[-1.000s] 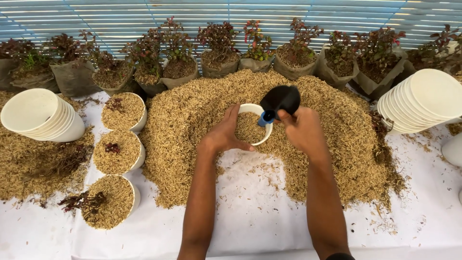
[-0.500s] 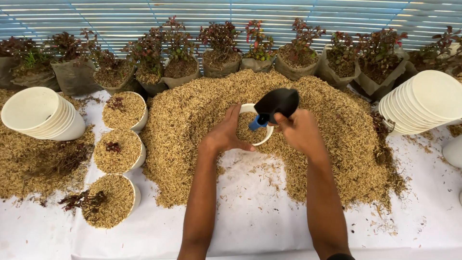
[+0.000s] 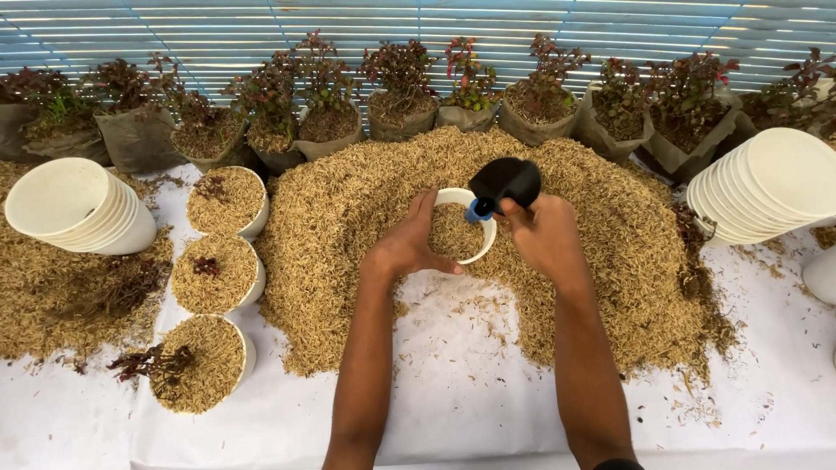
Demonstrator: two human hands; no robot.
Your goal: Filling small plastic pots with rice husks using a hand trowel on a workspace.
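1. Your left hand (image 3: 409,248) cups the near-left side of the white pot (image 3: 460,228), fingers curled loosely round its wall. The pot sits in the near edge of the husk pile (image 3: 366,209) and is partly filled with husk.
2. Your right hand (image 3: 544,235) is closed round a black scoop (image 3: 505,180), just right of the pot.
3. Since a second ago the scoop has come from above the pot's far rim and tipped, so its blue end now points down over the right rim.
4. Left of the pot stand three filled pots (image 3: 228,200), and beyond them a stack of empty pots (image 3: 74,204).
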